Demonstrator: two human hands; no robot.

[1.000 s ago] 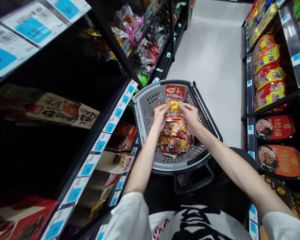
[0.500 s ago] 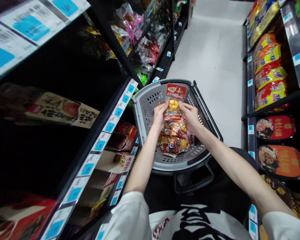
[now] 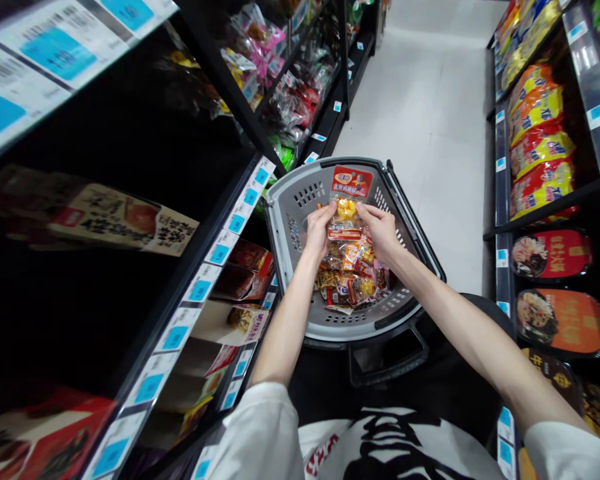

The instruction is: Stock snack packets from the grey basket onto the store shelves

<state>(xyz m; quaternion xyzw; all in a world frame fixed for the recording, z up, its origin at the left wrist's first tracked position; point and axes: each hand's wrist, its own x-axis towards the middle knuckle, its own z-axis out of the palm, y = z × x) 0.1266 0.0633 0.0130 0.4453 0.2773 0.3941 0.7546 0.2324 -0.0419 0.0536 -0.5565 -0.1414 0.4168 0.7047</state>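
A small snack packet (image 3: 351, 181) with a red printed top, a clear middle showing yellow pieces and a red lower band is held upright over the basket. My left hand (image 3: 321, 230) pinches its left edge, thumb on the front. On the opposite edge, my right hand (image 3: 380, 228) grips it the same way. Beneath them is a grey shopping basket (image 3: 293, 200) with slotted walls and a black handle (image 3: 390, 363) folded toward me. Several small wrapped snacks (image 3: 353, 287) lie heaped in it.
Dark shelves with blue-and-white price tags (image 3: 200, 290) run close along my left, holding boxes (image 3: 125, 217) and bagged snacks (image 3: 295, 100). To the right, another shelf carries noodle packs (image 3: 540, 147) and lidded bowls (image 3: 560, 320). Pale aisle floor (image 3: 420, 100) stretches ahead.
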